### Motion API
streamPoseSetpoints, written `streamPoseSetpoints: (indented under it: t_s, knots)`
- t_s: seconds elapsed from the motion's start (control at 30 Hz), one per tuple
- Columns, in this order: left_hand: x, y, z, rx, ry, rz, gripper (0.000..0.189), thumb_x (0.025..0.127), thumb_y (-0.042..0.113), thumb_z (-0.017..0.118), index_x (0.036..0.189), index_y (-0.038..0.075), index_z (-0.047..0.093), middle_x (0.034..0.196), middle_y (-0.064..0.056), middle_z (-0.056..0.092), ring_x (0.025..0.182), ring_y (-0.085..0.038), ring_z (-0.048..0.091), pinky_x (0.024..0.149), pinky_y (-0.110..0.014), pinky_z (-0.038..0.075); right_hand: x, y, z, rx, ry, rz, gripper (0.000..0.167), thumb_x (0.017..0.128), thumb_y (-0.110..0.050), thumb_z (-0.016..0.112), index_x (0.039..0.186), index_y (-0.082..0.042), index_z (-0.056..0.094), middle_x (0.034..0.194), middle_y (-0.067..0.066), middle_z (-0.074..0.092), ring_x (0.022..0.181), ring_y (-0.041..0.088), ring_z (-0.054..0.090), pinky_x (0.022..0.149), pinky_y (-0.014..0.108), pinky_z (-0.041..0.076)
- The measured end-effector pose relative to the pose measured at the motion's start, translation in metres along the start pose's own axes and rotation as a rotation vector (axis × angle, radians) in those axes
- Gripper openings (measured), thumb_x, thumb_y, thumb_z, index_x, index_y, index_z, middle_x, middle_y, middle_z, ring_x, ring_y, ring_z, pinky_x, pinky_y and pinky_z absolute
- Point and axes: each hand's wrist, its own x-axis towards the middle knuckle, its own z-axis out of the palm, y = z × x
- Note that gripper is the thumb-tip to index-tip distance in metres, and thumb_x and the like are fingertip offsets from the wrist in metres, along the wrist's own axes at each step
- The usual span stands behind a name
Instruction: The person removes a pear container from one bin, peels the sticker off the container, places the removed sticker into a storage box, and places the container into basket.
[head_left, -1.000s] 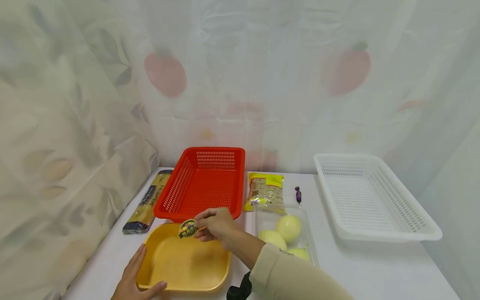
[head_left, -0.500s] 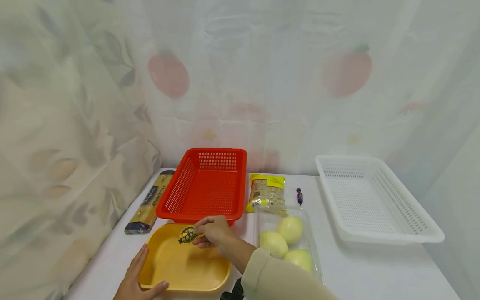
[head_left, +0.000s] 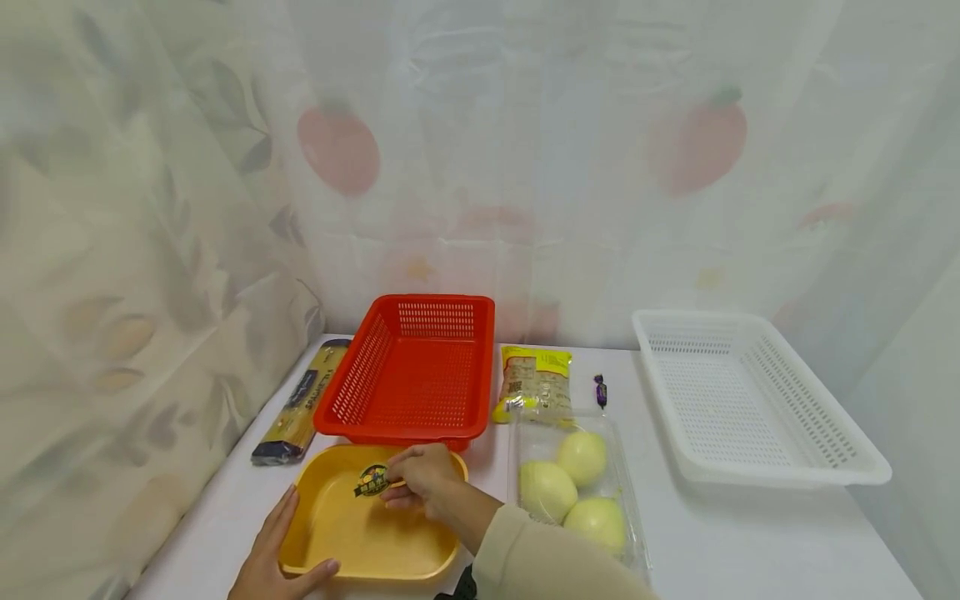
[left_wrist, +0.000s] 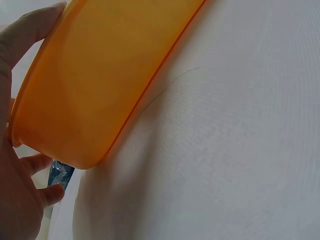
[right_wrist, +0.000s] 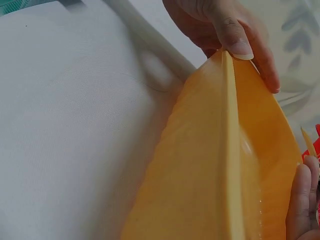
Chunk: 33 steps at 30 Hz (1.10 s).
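A yellow plastic basin (head_left: 367,542) stands at the near left of the table in the head view. My left hand (head_left: 273,554) grips its near left corner, thumb over the near rim and fingers along the left side. The left wrist view shows this hand (left_wrist: 22,125) against the basin's outer wall. Over the basin, my right hand (head_left: 423,479) pinches a round, dark label with a colourful fruit print (head_left: 372,481) between thumb and fingers. In the right wrist view the right hand's fingers (right_wrist: 302,195) show at the right edge, beside the basin's inside.
Behind the basin stands a red basket (head_left: 412,375), with a spaghetti pack (head_left: 303,408) left of it. To the right lie a yellow-topped food bag (head_left: 536,379), a purple-wrapped candy (head_left: 601,392) and a clear box (head_left: 626,500) of pale green round produce (head_left: 582,458). A white basket (head_left: 720,408) stands far right.
My right hand has lowered toward the basin with the label, and the forearm has shifted left, uncovering more of the clear box. The left hand stays on the basin corner.
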Motion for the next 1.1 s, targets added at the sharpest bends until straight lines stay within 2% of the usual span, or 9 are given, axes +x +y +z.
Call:
streamPoseSetpoints:
  t_s: [0.17,0.47,0.7,0.83,1.1]
  knots:
    - [-0.001,-0.002,0.001,0.000,0.021,0.025,0.127,0.070,0.060,0.077,0.154,0.004,0.000,0.156,-0.025,0.005,0.134,-0.051,0.016,0.101,-0.067,0.021,0.002,0.006,0.003,0.015,0.016,0.048,0.010,0.083,0.005,0.067,0.089,-0.002,0.065,0.079,0.015,0.066,0.057,0.024,0.067,0.051,0.037,0.056]
    - [-0.003,0.001,0.000,0.001,0.037,0.023,0.125,0.071,0.060,0.077,0.154,0.004,0.003,0.157,-0.022,0.005,0.136,-0.049,0.015,0.102,-0.066,0.020,0.009,0.016,0.004,0.010,0.034,0.054,0.008,0.085,0.006,0.063,0.091,0.001,0.063,0.076,0.017,0.066,0.062,0.029,0.069,0.054,0.040,0.057]
    - [-0.007,0.001,0.001,-0.014,0.107,0.112,0.120,0.071,0.053,0.081,0.155,0.004,0.010,0.157,-0.021,0.011,0.136,-0.048,0.018,0.101,-0.068,0.021,0.010,0.024,0.001,-0.065,0.041,0.058,0.007,0.083,0.003,0.063,0.084,-0.002,0.060,0.071,0.017,0.067,0.061,0.029,0.069,0.053,0.043,0.056]
    - [-0.007,0.002,0.001,-0.018,0.095,0.101,0.120,0.072,0.053,0.079,0.155,0.006,0.007,0.157,-0.022,0.009,0.136,-0.049,0.017,0.101,-0.069,0.020,0.009,0.026,0.001,-0.114,0.059,0.073,0.009,0.081,0.002,0.065,0.082,-0.003,0.058,0.068,0.015,0.067,0.059,0.028,0.068,0.050,0.040,0.056]
    - [-0.008,0.003,0.002,-0.028,0.098,0.104,0.120,0.072,0.052,0.080,0.155,0.004,0.009,0.157,-0.021,0.010,0.136,-0.048,0.017,0.102,-0.068,0.020,0.009,0.031,0.004,-0.150,0.070,0.068,0.007,0.080,0.005,0.065,0.081,0.001,0.058,0.063,0.016,0.065,0.058,0.029,0.068,0.048,0.036,0.055]
